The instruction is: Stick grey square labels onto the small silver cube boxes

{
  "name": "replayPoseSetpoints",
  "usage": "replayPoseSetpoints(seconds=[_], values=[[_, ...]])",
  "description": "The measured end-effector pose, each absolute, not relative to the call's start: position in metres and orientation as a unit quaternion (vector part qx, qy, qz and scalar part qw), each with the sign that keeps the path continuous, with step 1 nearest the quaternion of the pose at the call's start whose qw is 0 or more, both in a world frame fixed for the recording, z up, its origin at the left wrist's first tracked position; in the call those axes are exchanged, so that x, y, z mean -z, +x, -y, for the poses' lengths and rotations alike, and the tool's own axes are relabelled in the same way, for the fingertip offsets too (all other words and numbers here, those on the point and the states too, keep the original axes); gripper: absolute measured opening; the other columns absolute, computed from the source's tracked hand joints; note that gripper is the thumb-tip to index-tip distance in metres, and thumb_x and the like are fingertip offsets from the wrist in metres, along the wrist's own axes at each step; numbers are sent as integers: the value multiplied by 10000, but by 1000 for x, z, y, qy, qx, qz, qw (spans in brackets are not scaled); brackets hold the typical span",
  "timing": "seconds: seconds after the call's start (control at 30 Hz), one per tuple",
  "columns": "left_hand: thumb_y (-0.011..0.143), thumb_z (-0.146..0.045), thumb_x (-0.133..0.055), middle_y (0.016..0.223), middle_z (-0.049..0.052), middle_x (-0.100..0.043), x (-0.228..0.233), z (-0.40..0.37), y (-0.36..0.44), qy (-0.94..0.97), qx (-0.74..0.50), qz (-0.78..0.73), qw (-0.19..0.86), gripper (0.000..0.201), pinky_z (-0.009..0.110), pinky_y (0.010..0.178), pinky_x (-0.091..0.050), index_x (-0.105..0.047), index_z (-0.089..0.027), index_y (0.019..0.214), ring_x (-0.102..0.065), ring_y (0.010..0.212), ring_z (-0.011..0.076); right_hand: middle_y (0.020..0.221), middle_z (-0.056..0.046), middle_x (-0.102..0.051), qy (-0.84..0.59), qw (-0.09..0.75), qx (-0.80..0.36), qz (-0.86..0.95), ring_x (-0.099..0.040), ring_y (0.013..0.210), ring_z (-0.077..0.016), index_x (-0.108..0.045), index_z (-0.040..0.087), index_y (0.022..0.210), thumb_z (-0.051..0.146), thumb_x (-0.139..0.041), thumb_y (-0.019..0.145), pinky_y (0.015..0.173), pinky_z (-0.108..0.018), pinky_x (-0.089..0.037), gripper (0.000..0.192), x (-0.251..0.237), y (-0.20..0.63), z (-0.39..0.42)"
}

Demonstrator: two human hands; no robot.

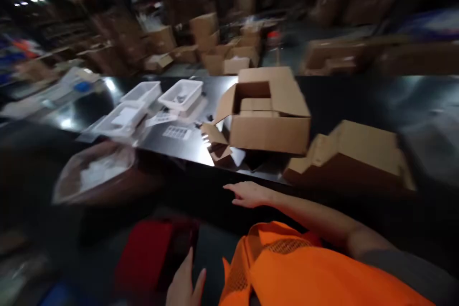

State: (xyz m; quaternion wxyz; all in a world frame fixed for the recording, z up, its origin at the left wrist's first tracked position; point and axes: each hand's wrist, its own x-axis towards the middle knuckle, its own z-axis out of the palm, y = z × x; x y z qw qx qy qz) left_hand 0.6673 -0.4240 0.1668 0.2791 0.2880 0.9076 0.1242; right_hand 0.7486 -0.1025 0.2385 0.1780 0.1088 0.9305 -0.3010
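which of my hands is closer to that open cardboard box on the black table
Right. Your right hand is stretched out flat, empty, at the black table's near edge, just below the open cardboard box. Your left hand hangs low by a red object, farther away.

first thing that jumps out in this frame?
The bright orange mesh vest fills the bottom right, with the right hand stretched flat toward the near edge of the black table and the left hand low beside a red object. On the table's middle sits an open cardboard box, flaps up, with white plastic trays to its left. The picture is motion-blurred, so small items stay unclear.
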Motion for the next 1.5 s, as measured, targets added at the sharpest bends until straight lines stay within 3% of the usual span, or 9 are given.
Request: replayPoseSetpoints(seconds=[0.1,0.23,0.5,0.8,1.13,1.23,1.3,1.4,1.5], values=[[992,-286,-507,1553,168,-502,-163,469,687,167,-92,-924,332,575,371,1171,-413,-445,-106,1534,-489,1430,262,1134,-164,-751,51,258,296,-918,-718,1068,-337,-461,135,1538,318,-631,913,870,-400,-556,673,-205,715,112],[975,-339,-452,1567,188,-469,-150,488,705,88,-82,-924,364,658,411,1164,-420,-388,-36,1555,-473,1446,306,1189,-170,-733,32,285,285,-915,-699,1123,-325,-441,127,1550,323,-612,929,930,-388,-542,673,-182,681,118],[960,-402,-406,1567,151,-477,-143,463,637,128,-52,-926,351,674,457,1194,-385,-423,-82,1553,-452,1460,323,1301,-149,-669,35,266,351,-897,-648,1199,-275,-517,151,1469,347,-708,928,1054,-459,-512,607,-146,565,118],[998,-412,-298,1569,168,-475,-181,367,451,183,-43,-934,304,659,465,1212,-389,-423,-67,1546,-429,1478,319,1401,-124,-558,336,90,360,-866,-618,1195,-236,-552,145,1384,365,-558,1036,1023,-454,-532,412,-105,301,16],[922,-356,-440,1510,116,-552,-165,381,380,44,-31,-931,362,596,361,1205,-399,-565,-174,1476,-526,1408,265,1424,-151,-557,475,74,234,-845,-560,1300,-298,-551,184,1402,369,-622,992,1071,-511,-497,455,-91,205,-72],[889,-382,-452,1560,111,-495,-180,354,330,-1,-70,-913,403,663,431,1220,-375,-494,-222,1531,-467,1454,301,1482,-364,-418,478,44,194,-856,-398,1430,-474,-412,45,1511,330,-495,1004,1101,-660,-374,587,-83,184,-53],[878,-410,-452,1562,138,-494,-188,336,287,9,-131,-909,394,706,447,1236,-344,-471,-174,1543,-454,1458,327,1509,-388,-368,410,14,192,-891,-306,1483,-497,-350,9,1547,340,-379,1009,1119,-687,-327,633,-76,158,-18],[839,-393,-491,1530,105,-545,-188,327,221,29,-208,-909,360,701,423,1239,-332,-519,-197,1511,-464,1447,314,1479,-301,-483,277,15,214,-936,-407,1458,-429,-452,119,1519,432,-430,959,1103,-621,-406,642,-62,97,53],[799,-394,-548,1534,87,-544,-183,347,165,22,-241,-913,328,727,446,1239,-330,-517,-250,1512,-451,1453,322,1396,-331,-547,262,14,214,-941,-588,1278,-488,-405,153,1560,522,-365,911,866,-694,-518,747,-56,13,115]])
